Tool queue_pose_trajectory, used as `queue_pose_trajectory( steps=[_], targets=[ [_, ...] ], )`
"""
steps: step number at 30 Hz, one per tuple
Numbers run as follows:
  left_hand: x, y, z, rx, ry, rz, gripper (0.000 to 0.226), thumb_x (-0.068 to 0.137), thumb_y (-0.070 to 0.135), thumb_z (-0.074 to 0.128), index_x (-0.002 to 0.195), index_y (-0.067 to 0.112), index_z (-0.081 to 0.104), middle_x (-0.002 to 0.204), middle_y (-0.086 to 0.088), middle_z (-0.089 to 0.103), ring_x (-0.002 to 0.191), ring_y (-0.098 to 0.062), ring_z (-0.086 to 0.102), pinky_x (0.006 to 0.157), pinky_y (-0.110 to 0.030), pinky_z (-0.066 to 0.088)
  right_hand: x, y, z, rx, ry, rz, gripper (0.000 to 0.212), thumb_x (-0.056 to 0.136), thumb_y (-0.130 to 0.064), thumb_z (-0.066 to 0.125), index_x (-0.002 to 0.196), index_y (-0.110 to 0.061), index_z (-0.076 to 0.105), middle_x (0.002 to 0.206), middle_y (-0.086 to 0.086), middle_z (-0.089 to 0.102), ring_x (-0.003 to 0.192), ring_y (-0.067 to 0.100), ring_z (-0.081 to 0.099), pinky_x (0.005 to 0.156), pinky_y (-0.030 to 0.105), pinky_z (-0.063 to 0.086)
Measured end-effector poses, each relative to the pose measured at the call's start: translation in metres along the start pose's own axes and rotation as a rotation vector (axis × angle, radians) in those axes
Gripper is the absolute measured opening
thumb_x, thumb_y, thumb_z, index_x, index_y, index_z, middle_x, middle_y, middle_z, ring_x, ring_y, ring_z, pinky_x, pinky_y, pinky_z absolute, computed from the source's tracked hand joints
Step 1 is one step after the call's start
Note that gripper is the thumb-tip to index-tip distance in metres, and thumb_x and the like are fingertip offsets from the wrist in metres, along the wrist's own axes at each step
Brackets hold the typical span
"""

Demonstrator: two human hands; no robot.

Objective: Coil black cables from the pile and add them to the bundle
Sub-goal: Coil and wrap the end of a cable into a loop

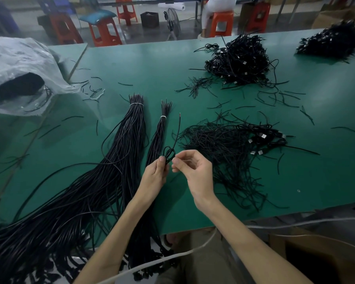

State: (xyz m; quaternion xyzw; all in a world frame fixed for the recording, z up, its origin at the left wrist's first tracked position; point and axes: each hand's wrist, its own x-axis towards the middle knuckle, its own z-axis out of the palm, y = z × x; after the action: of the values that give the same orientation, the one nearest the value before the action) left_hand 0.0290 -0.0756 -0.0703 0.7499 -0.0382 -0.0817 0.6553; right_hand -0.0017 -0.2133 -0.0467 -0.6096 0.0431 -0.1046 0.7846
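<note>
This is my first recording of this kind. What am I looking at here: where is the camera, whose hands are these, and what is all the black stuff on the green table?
There is no machine. A person works with bare hands, and the single camera sits on their head, looking forward and down. The left hand grips a small coil of black cable, whose free end sticks up. The right hand appears to pinch the same coil with its fingertips. On the green table lie a large tied bundle, a thinner tied bundle beside it, and a loose pile of cables to the right. Two more heaps sit further back, and a plastic bag is at the far left.
</note>
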Motion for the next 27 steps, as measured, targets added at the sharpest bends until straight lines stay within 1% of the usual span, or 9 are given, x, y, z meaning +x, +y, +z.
queue_pose_trajectory(
  steps=[3,8,11,13,14,17,22,24,27],
  targets=[
    [0.000,0.000,0.001,0.003,0.015,-0.003,0.043,0.109,0.046,0.036,0.083,0.012,0.044,0.059,0.013,0.033,0.048,-0.004,0.027,0.044,-0.015,0.026,0.007,-0.007,-0.006,0.029,0.042,-0.010,0.011,0.086,-0.007,0.080,0.094,-0.009,0.072,0.084,0.006,0.074,0.077,0.023,0.072,0.074,0.030,0.059],
    [0.000,-0.002,0.000,0.044,0.033,-0.014,0.046,0.110,0.046,0.033,0.086,0.010,0.048,0.057,0.015,0.038,0.048,-0.003,0.030,0.044,-0.016,0.028,0.035,-0.026,-0.043,0.052,0.203,-0.073,0.012,0.087,-0.007,0.078,0.098,-0.009,0.072,0.087,0.004,0.075,0.078,0.021,0.071,0.074,0.028,0.059],
    [0.000,-0.003,-0.001,0.062,0.037,-0.017,0.049,0.110,0.046,0.033,0.082,0.010,0.050,0.058,0.015,0.038,0.049,-0.003,0.031,0.045,-0.015,0.029,0.046,-0.025,-0.065,-0.090,0.346,-0.069,0.009,0.089,-0.011,0.078,0.097,-0.011,0.072,0.088,0.003,0.075,0.077,0.018,0.072,0.071,0.027,0.057],
    [0.000,-0.003,-0.001,0.061,0.038,-0.014,0.049,0.110,0.047,0.033,0.082,0.011,0.051,0.058,0.014,0.037,0.048,-0.004,0.030,0.045,-0.015,0.028,0.051,-0.020,-0.076,-0.223,0.395,-0.073,0.009,0.090,-0.014,0.077,0.096,-0.012,0.071,0.089,0.003,0.075,0.078,0.015,0.072,0.074,0.029,0.056],
    [0.000,-0.002,-0.001,0.058,0.037,-0.012,0.049,0.109,0.047,0.033,0.082,0.011,0.051,0.058,0.013,0.036,0.048,-0.005,0.029,0.044,-0.016,0.028,0.052,-0.018,-0.081,-0.296,0.405,-0.085,0.008,0.090,-0.015,0.077,0.095,-0.014,0.071,0.089,0.002,0.074,0.079,0.013,0.071,0.076,0.028,0.057],
    [-0.001,-0.003,-0.001,0.067,0.041,-0.005,0.050,0.109,0.049,0.033,0.083,0.010,0.051,0.059,0.013,0.036,0.049,-0.005,0.029,0.045,-0.016,0.028,0.054,-0.016,-0.087,-0.484,0.385,-0.113,0.009,0.090,-0.018,0.078,0.093,-0.017,0.070,0.089,-0.005,0.072,0.081,0.004,0.067,0.077,0.021,0.056],
    [-0.001,-0.002,0.000,0.068,0.043,-0.006,0.050,0.108,0.048,0.033,0.085,0.008,0.051,0.057,0.015,0.041,0.049,-0.003,0.031,0.045,-0.015,0.029,0.052,-0.014,-0.092,-0.587,0.365,-0.132,0.010,0.090,-0.017,0.078,0.090,-0.019,0.068,0.085,-0.006,0.070,0.077,-0.001,0.065,0.072,0.012,0.051],
    [-0.001,-0.002,0.000,0.069,0.040,-0.004,0.049,0.109,0.047,0.033,0.085,0.008,0.051,0.057,0.015,0.041,0.049,-0.003,0.031,0.045,-0.015,0.029,0.052,-0.014,-0.093,-0.628,0.353,-0.144,0.011,0.091,-0.016,0.077,0.091,-0.019,0.067,0.086,-0.006,0.068,0.078,-0.001,0.063,0.073,0.015,0.052],
    [-0.002,-0.001,0.000,0.077,0.040,-0.004,0.050,0.109,0.047,0.033,0.084,0.008,0.051,0.058,0.014,0.040,0.048,-0.003,0.032,0.045,-0.015,0.029,0.049,-0.020,-0.089,-0.571,0.399,-0.167,0.008,0.092,-0.015,0.075,0.096,-0.014,0.068,0.088,-0.003,0.069,0.077,0.007,0.067,0.077,0.028,0.058]
  ],
)
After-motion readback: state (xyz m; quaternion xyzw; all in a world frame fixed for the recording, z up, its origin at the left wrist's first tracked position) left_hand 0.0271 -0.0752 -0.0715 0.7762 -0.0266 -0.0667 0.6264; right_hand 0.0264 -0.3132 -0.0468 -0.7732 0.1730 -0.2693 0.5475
